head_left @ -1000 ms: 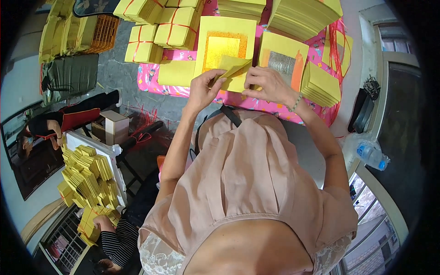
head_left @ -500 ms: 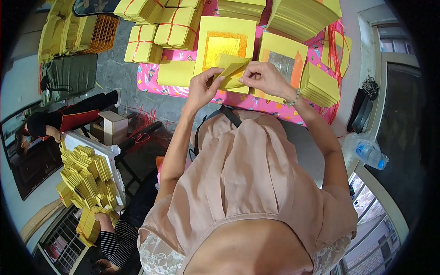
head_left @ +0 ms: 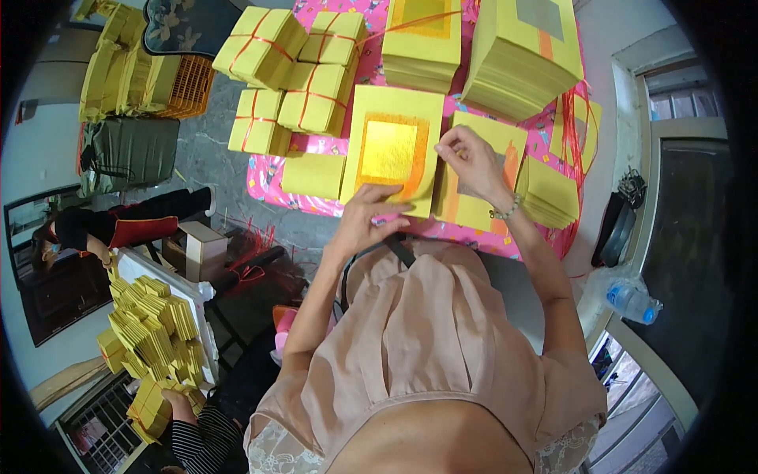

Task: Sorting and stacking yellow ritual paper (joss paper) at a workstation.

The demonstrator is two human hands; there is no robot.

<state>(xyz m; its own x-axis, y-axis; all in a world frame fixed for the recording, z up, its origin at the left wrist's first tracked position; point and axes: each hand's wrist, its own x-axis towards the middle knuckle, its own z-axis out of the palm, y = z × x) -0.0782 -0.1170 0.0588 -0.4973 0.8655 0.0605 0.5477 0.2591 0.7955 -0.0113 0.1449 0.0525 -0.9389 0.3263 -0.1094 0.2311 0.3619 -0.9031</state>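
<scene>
A yellow paper sheet (head_left: 390, 150) with a gold square in an orange border lies in front of me on the pink table. My left hand (head_left: 369, 220) is at its lower edge, fingers stretched out and partly on the paper. Over the sheet's right edge and the neighbouring stack of yellow paper (head_left: 491, 141) with a silver-grey square is my right hand (head_left: 478, 166). Thumb and fingertips are pinched together there; what they hold, if anything, I cannot make out. A beaded bracelet (head_left: 509, 207) circles the right wrist.
Bundles of yellow paper tied with red string (head_left: 316, 95) stand at the left. Tall paper stacks (head_left: 513, 71) are behind, a smaller stack (head_left: 550, 193) at the right. A plain yellow piece (head_left: 313, 175) lies near the left edge. Two people sit by a white table (head_left: 201, 316) lower left.
My hands have parted, and the folded yellow paper between them is out of both. The left now rests low on the sheet, the right is higher. The whole view has shifted.
</scene>
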